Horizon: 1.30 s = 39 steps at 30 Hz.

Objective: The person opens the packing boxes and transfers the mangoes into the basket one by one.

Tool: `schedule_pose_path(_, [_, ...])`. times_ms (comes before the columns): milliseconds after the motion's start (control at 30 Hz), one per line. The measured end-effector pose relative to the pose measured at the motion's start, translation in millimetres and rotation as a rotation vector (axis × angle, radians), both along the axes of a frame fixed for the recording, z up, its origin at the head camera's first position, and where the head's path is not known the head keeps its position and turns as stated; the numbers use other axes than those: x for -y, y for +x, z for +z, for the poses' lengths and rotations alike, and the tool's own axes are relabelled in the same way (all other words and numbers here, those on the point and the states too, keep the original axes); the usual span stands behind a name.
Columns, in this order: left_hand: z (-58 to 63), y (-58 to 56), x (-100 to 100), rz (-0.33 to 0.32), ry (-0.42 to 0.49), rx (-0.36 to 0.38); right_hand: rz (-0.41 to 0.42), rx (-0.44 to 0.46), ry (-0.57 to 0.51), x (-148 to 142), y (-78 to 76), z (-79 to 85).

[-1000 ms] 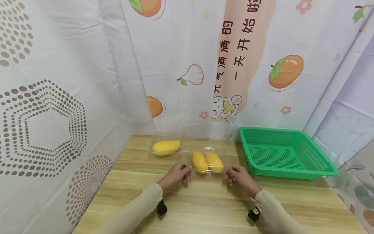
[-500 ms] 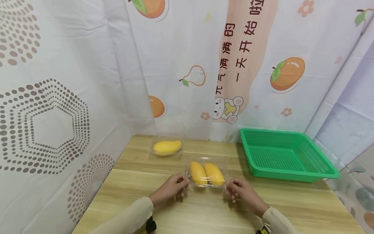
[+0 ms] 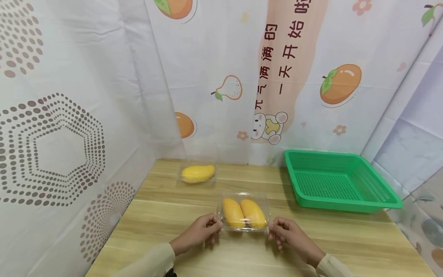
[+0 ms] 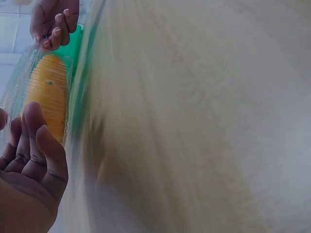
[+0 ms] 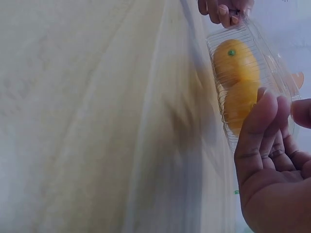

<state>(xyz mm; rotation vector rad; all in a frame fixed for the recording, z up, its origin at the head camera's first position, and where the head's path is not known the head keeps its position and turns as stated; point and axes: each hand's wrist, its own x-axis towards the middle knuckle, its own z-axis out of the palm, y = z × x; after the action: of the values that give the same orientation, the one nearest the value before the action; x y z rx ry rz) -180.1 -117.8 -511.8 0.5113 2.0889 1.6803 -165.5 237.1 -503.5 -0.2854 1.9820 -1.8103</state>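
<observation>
while seemingly at the carrying step, held clear box [image 3: 244,229] of mangoes [image 3: 233,213]
pinched with left grip [image 3: 198,233] and right grip [image 3: 292,237]; next likely needed level balance

Take the front clear container [image 3: 245,229] as dial centre; it holds two orange mangoes [image 3: 253,212]. Left hand [image 3: 200,233]: 8 o'clock. Right hand [image 3: 290,235]: 4 o'clock. Each pinches its adjacent corner. Rear clear container [image 3: 210,179], one yellow mango [image 3: 197,174] inside: 10 o'clock. Green basket [image 3: 346,204]: between 2 and 3 o'clock.
</observation>
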Motion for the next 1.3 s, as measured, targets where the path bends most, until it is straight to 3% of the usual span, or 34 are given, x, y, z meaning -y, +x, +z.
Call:
schedule_pose_path(633, [-9.0, 4.1, 0, -0.028, -0.02, -0.001, -0.005, 0.005, -0.013, -2, 7.1, -10.6])
schedule_pose_path(967, [-9.6, 3.8, -4, -0.034, -0.015, -0.001, 0.004, 0.023, 0.037, -7, 6.7, -15.0])
schedule_pose_path(1100, [-9.3, 2.7, -2, -0.052, -0.01, 0.022, -0.001, -0.1, 0.207, -10, 6.2, -8.6])
schedule_pose_path(1300, [-10.9, -0.7, 4, -0.065, 0.052, 0.109, -0.095, -0.554, 0.615, -6, 1.7, 15.9])
